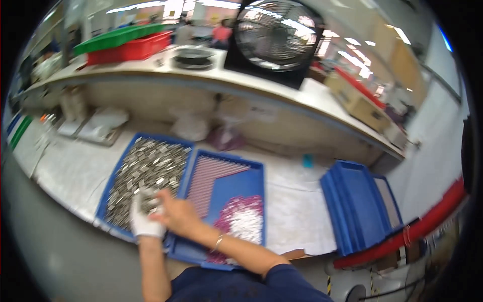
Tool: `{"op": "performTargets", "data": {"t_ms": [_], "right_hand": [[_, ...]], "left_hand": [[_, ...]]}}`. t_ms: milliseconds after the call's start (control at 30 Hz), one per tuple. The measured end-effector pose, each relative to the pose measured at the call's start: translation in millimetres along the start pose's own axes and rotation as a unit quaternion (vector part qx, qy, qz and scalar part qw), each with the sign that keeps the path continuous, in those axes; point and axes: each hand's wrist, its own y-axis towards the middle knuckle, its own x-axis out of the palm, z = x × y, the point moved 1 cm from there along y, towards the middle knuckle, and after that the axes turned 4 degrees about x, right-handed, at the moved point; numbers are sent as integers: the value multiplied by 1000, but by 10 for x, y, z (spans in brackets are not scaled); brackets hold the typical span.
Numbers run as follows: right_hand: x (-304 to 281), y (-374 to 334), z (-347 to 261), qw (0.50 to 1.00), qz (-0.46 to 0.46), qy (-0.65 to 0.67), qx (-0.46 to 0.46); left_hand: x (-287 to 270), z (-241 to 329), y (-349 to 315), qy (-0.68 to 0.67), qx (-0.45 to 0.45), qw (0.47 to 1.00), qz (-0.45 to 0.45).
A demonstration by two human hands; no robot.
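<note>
My left hand, in a white glove, is over the near part of a blue tray heaped with small flat metal pieces. Several grey metal pieces appear to rest in its curled fingers. My bare right hand reaches across from the right, thumb and fingers drawn together beside those pieces; what they pinch is blurred. Just right of the heaped tray lies a second blue tray. It holds slanting pinkish rows of small parts and a loose pile of white and magenta pieces.
Stacked blue trays stand at the right of the white worktop. A raised shelf behind carries a black fan, a red bin with a green one on it, and a cardboard box. A red rail borders the right side.
</note>
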Motion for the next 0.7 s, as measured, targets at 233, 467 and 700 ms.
{"op": "performTargets", "data": {"t_ms": [233,467,700], "right_hand": [[-544,-331,98,996,50,31,-67],[-1325,-1045,821,986,64,24,154],[-1951,-1574,1262,939,172,62,290]], "left_hand": [[150,35,-30,-9,-35,999,37],[698,-151,-598,-42,-101,993,-52],[603,-887,-568,42,-287,956,-37]]}}
